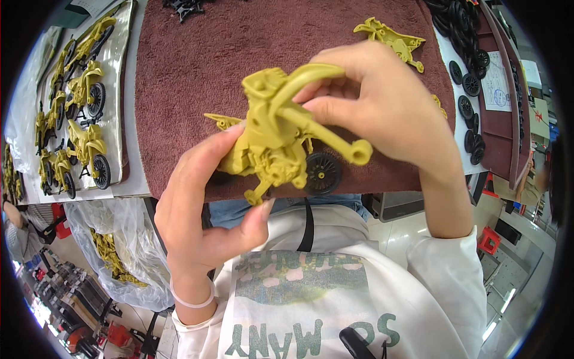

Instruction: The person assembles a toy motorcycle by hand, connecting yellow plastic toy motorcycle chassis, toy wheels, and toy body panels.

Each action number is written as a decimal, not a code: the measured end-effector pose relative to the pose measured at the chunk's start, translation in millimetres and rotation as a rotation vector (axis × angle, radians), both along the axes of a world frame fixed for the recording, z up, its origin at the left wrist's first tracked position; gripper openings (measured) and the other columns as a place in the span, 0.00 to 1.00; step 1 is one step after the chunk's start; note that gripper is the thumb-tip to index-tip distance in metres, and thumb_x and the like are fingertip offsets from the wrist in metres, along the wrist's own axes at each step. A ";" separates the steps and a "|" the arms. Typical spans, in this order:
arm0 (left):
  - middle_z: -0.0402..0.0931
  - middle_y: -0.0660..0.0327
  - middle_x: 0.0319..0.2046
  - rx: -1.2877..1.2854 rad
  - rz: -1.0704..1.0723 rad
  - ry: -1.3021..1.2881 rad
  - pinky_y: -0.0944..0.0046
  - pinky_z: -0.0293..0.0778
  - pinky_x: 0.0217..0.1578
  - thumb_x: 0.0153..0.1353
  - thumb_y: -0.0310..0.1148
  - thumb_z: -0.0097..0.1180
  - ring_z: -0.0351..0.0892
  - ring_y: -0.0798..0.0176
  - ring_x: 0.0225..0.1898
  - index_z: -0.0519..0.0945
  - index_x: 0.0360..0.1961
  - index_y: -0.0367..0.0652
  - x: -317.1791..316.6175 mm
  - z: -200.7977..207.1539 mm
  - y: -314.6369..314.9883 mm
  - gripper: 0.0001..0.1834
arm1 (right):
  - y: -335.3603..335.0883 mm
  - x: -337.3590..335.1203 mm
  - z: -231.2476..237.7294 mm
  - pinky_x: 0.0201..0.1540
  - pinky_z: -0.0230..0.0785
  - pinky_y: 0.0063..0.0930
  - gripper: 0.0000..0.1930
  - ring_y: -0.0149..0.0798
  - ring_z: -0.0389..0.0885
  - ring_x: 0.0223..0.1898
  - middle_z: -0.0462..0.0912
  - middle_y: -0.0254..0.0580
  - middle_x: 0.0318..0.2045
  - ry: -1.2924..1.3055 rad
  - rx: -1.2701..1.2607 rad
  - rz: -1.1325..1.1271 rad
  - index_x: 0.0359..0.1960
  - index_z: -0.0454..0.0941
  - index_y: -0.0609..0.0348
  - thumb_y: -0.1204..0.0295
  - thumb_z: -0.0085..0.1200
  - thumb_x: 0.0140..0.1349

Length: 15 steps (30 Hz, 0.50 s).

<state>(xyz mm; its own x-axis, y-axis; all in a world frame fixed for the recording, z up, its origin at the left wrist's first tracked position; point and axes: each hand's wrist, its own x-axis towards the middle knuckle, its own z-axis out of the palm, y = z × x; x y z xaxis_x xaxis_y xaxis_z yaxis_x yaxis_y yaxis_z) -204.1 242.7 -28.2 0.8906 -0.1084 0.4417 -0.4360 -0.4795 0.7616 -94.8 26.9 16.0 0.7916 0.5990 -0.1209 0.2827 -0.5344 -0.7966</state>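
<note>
While the left hand (194, 218) clasps a yellow plastic toy-motorcycle body (266, 134) between thumb and fingers, right hand (385, 105) pinching its yellow front fork (327, 133), black spoked wheel (330, 180) alongside.

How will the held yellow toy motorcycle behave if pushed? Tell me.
The yellow toy motorcycle is likely stiff and light, as its moulded parts look like plastic. The slim strut jutting out could bend or snap if pressed. Its narrow, uneven shape suggests it might tip.
</note>
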 end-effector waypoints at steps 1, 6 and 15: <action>0.81 0.47 0.46 0.046 -0.017 0.014 0.58 0.78 0.50 0.39 0.25 0.68 0.83 0.50 0.47 0.76 0.52 0.28 0.0 -0.8 -0.6 0.34 | -0.7 4.2 -0.2 0.30 0.66 0.23 0.07 0.27 0.74 0.26 0.79 0.34 0.25 0.076 -0.015 0.008 0.34 0.81 0.67 0.77 0.61 0.54; 0.81 0.47 0.47 0.024 0.024 0.048 0.56 0.77 0.51 0.39 0.25 0.68 0.83 0.48 0.47 0.74 0.53 0.28 -2.6 -8.5 3.0 0.35 | 24.5 38.0 30.6 0.37 0.73 0.33 0.13 0.43 0.84 0.33 0.84 0.53 0.32 0.404 -0.357 0.147 0.37 0.80 0.67 0.70 0.64 0.56; 0.82 0.48 0.45 0.044 0.002 -0.005 0.49 0.75 0.57 0.41 0.24 0.67 0.82 0.44 0.52 0.75 0.51 0.30 -1.0 -6.7 -6.4 0.31 | 32.7 32.7 48.8 0.42 0.72 0.35 0.10 0.47 0.82 0.37 0.83 0.52 0.31 0.348 -0.502 0.066 0.30 0.80 0.68 0.70 0.64 0.57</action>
